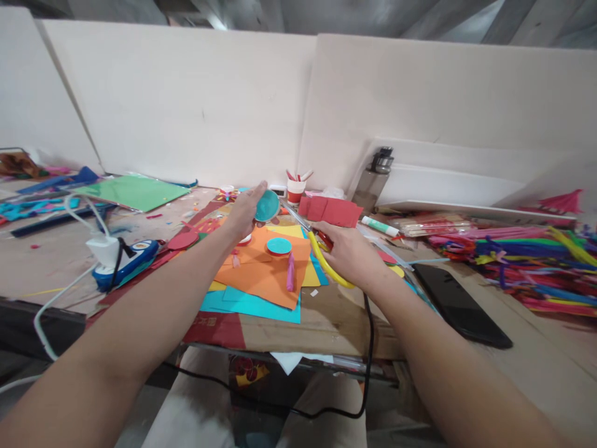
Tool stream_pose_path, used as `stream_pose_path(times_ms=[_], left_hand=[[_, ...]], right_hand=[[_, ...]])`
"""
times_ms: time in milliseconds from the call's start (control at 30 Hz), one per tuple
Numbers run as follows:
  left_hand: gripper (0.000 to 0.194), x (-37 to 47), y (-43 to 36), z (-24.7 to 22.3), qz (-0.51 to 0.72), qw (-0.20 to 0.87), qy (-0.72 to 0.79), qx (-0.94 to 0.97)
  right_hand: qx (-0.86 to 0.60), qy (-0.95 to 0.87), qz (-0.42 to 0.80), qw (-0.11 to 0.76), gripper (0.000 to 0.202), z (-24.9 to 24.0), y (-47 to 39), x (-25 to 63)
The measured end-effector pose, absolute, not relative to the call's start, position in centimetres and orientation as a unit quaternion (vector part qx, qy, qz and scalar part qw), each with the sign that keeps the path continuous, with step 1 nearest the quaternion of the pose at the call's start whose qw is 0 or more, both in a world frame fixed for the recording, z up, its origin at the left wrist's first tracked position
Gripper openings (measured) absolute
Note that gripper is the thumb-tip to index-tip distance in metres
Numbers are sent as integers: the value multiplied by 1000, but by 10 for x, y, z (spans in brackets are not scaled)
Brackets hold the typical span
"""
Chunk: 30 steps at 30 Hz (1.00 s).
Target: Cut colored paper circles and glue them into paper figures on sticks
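Note:
My left hand point(245, 214) is closed on a round teal piece point(267, 206) with a raised-looking rim; whether it is a flat disc or a shallow cup I cannot tell. To its right, my right hand point(347, 249) grips a pair of scissors point(321, 252) with yellow handles, the metal blades pointing up and left close to the teal piece. Below, another teal disc with a red edge point(278, 246) rests on orange paper point(261, 274). A pink-purple stick point(290, 272) lies beside it. Blue sheets point(275, 308) and yellow paper stick out from under the orange.
A phone point(459, 305) and colourful pipe cleaners point(536, 267) lie at right. Behind are red paper point(329, 210), a glue stick point(380, 225), a bottle point(370, 180) and a cup point(295, 190). At left sits a blue power strip point(125, 264). A black cord point(370, 348) hangs over the table edge.

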<state>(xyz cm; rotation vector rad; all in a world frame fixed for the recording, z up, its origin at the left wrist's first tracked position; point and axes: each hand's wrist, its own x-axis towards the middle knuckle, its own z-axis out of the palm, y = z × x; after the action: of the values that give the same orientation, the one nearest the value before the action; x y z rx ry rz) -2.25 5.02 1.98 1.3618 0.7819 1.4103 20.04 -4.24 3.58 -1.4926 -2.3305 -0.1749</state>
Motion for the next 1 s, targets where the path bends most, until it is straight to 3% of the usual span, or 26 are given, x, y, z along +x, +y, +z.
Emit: stream_pose_path(times_ms=[400,1000], left_hand=[[46,-23,47,20,554,437,328,628],[49,-19,47,20,550,543,320,548]], right_hand=[[-539,-821,-53,180,47,34,-42,199],[-589,-776,-154,163,48,33,-42,197]])
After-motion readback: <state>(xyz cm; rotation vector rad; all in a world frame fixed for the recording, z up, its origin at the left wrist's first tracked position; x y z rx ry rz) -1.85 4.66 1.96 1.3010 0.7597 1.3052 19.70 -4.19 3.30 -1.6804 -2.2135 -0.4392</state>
